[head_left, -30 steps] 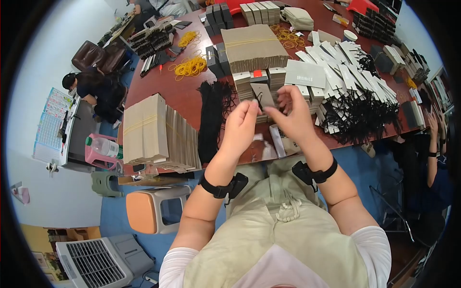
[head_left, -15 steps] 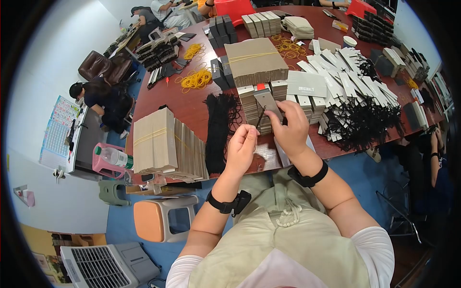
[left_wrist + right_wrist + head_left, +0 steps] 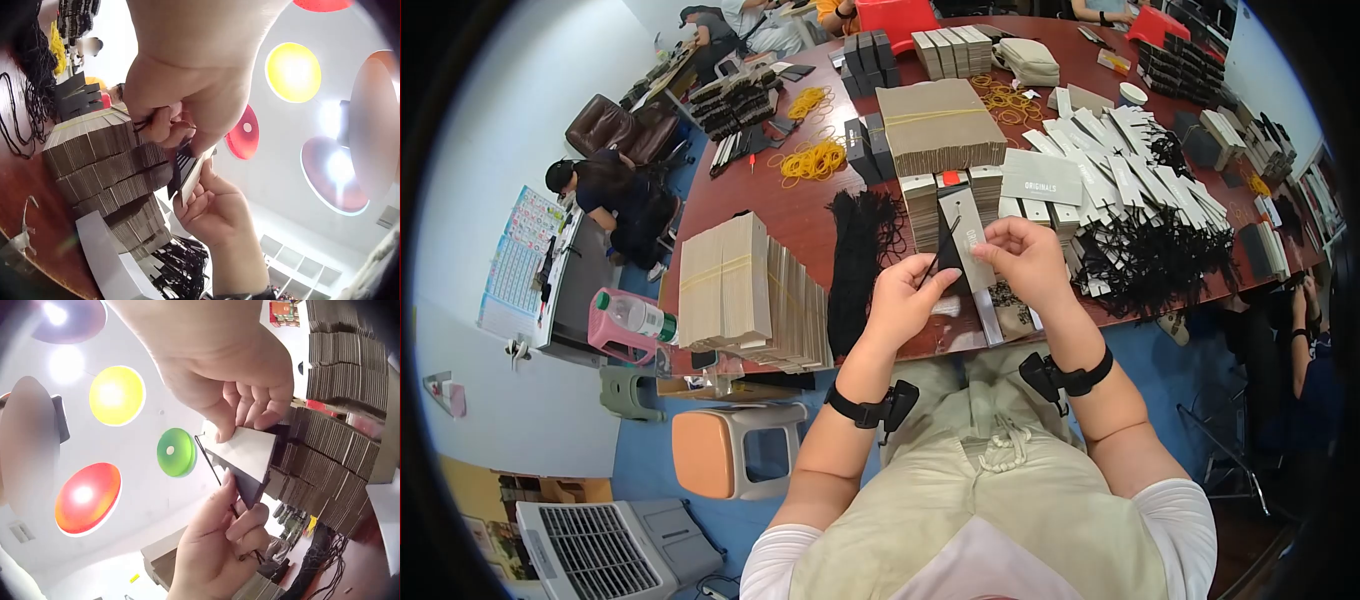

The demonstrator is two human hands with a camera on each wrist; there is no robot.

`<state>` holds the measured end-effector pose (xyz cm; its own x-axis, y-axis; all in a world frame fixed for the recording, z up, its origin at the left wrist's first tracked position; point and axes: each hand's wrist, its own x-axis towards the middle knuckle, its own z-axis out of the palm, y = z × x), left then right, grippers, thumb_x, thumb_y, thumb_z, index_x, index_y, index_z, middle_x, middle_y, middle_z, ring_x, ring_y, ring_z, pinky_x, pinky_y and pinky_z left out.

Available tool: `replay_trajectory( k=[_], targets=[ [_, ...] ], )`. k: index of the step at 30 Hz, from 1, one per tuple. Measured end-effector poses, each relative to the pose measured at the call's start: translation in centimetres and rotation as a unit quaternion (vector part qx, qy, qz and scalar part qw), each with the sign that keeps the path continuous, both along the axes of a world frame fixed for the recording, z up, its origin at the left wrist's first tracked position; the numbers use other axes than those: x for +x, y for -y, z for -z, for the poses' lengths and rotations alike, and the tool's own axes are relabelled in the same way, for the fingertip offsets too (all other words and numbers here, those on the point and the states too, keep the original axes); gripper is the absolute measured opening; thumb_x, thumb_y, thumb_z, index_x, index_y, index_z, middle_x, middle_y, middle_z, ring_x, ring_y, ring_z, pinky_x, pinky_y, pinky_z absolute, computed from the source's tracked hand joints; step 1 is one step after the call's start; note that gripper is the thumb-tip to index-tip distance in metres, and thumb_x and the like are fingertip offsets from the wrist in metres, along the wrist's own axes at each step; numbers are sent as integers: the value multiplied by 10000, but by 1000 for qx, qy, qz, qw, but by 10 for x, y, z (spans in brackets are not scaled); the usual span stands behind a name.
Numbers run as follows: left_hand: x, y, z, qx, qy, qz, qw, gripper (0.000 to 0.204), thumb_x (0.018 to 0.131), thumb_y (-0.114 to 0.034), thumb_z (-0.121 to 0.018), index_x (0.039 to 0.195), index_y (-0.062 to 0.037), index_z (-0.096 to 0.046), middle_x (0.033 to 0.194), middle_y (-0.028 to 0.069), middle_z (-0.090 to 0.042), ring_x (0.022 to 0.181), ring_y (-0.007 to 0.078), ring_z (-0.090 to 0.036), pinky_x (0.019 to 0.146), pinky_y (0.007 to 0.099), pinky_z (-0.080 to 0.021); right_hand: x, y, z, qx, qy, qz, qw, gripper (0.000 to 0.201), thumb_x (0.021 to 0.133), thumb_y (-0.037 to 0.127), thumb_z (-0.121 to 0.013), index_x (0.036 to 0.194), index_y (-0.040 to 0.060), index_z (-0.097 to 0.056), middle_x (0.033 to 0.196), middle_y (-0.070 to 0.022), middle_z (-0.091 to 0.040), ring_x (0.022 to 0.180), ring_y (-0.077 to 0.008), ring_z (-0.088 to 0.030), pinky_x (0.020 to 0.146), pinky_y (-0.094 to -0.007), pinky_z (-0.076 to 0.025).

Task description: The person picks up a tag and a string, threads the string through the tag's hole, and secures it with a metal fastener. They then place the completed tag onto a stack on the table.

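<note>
Between the two hands is a pale grey hang tag (image 3: 967, 245) with printed lettering, fanned over a dark card (image 3: 242, 485) beneath it. A thin black cord (image 3: 941, 246) runs from the tag's top end down to the left hand. The right hand (image 3: 1027, 262) pinches the pale tag at its side edge between thumb and fingers. My left hand (image 3: 906, 302) pinches the cord, its thumb and fingers also at the lower edge of the dark card. Just behind them stands a tall stack of grey tags (image 3: 945, 125) with a yellow rubber band around its top.
Left of the hands lies a bundle of black cords (image 3: 858, 270), beside a banded stack of grey cards (image 3: 730, 290). To the right are strung white tags (image 3: 1145, 165) in a loose heap. Yellow rubber bands (image 3: 812, 160) lie farther back. A narrow white box (image 3: 986, 316) sits near the table edge.
The tag has come to stand more upright, with its lettering facing up and the dark card showing beneath. The right hand has shifted slightly right along the tag's edge; the left stays low with the cord.
</note>
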<state>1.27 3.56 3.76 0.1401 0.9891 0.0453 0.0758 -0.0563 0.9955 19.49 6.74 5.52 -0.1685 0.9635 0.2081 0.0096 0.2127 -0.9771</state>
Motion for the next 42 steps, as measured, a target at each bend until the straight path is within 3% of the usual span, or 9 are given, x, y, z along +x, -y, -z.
replay_trajectory(
  k=[10, 13, 17, 24, 30, 33, 37, 41, 42],
  targets=[
    [1, 4, 1, 18, 21, -2, 1000, 183, 832, -68, -614, 997, 10, -600, 845, 16, -613, 725, 43, -515, 632, 195, -423, 5, 0, -1, 29, 90, 10, 995, 101, 779, 13, -653, 822, 13, -562, 734, 19, -574, 634, -23, -496, 576, -171, -405],
    [-1, -5, 10, 234, -127, -74, 961, 189, 825, -64, -610, 992, 19, -581, 900, 55, -569, 742, 56, -504, 611, 196, -416, 7, 1, -4, 37, 43, -3, 998, 99, 767, 33, -655, 814, 3, -574, 720, -8, -576, 616, -51, -507, 570, -205, -420],
    [1, 5, 7, 164, -5, -99, 981, 88, 867, -58, -561, 933, 1, -560, 883, 24, -497, 727, 43, -464, 633, 183, -393, 8, 11, -22, 33, 13, -91, 995, 146, 768, -15, -625, 908, -12, -583, 839, -30, -587, 729, -67, -527, 657, -215, -435],
    [-8, 25, -4, 84, 92, 23, 992, 160, 918, -155, -519, 870, -17, -585, 654, -37, -501, 581, 21, -415, 518, 180, -331, -3, 14, -17, 324, 125, 66, 936, 173, 729, -62, -586, 898, -30, -573, 869, -85, -597, 826, -139, -581, 701, -257, -461],
    [-6, 27, -15, 76, 119, 20, 990, 161, 921, -147, -510, 880, -12, -588, 656, -30, -496, 605, 33, -437, 551, 183, -351, -5, 12, -1, 15, -196, -98, 976, 161, 749, -71, -591, 898, -29, -545, 942, -63, -568, 875, -128, -561, 740, -263, -469],
    [-10, 26, -16, 61, 143, 27, 987, 161, 921, -145, -508, 883, -10, -589, 665, -29, -499, 628, 39, -451, 571, 186, -362, -11, 12, 7, 61, -196, -86, 975, 152, 740, -63, -608, 871, -16, -548, 910, -79, -580, 850, -153, -573, 732, -266, -464],
    [-12, 27, -15, 61, 131, 32, 989, 161, 921, -146, -510, 892, -9, -589, 687, -29, -509, 640, 36, -449, 580, 185, -363, -10, 14, -3, 316, 76, 63, 943, 145, 723, -35, -630, 847, 14, -575, 870, -120, -592, 800, -240, -587, 718, -295, -457],
    [-10, 29, -16, 64, 102, 39, 992, 158, 920, -150, -515, 900, -11, -588, 701, -32, -514, 641, 32, -439, 578, 186, -360, -6, 7, -8, 306, 80, -113, 942, 166, 774, 85, -643, 920, 11, -610, 857, -96, -624, 790, -199, -598, 665, -281, -468],
    [-7, 29, -16, 71, 92, 41, 992, 159, 920, -152, -516, 901, -11, -587, 703, -34, -514, 639, 31, -435, 577, 187, -359, -7, 5, -11, 188, -1, -103, 977, 154, 787, 100, -642, 909, 10, -618, 847, -84, -628, 775, -179, -599, 664, -271, -471]
  ],
)
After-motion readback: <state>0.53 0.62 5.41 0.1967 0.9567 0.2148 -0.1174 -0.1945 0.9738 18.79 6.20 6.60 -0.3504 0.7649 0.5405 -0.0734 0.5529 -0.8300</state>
